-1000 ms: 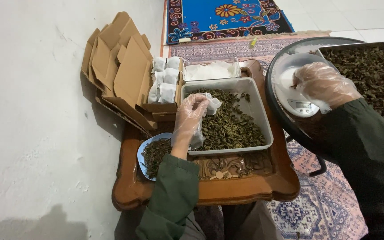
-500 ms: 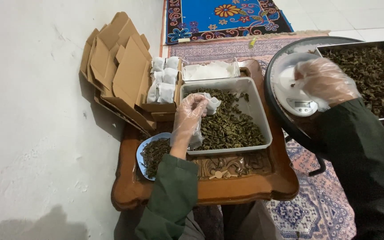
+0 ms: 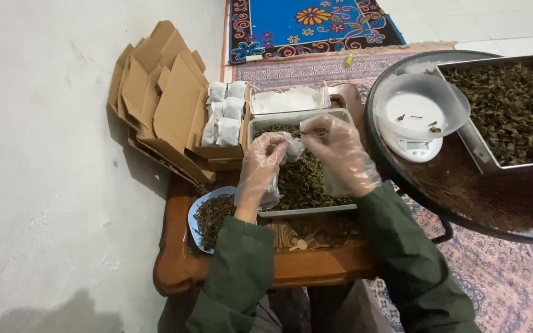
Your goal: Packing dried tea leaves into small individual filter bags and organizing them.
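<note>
Both my hands wear clear plastic gloves. My left hand (image 3: pixel 264 165) holds a small white filter bag (image 3: pixel 293 147) above a grey tray (image 3: pixel 265 121) of dried green-brown leaves (image 3: pixel 303 180). My right hand (image 3: pixel 339 148) is beside it, fingertips pinched on a few leaves right at the bag's mouth. To the right, a white kitchen scale (image 3: pixel 409 148) carries a clear bowl (image 3: pixel 416 106) with a few leaf bits in it.
A carved wooden table (image 3: pixel 177 265) holds a blue plate of leaves (image 3: pixel 212 213), a clear box of white bags (image 3: pixel 289 98) and a cardboard box of filled bags (image 3: pixel 226 117). Flat cardboard (image 3: pixel 155 92) leans left. A round dark table (image 3: pixel 501 203) bears a metal tray of leaves (image 3: pixel 513 111).
My right hand left the bowl on the scale and came left to the bag in my left hand, with a pinch of leaves. The left hand stayed put.
</note>
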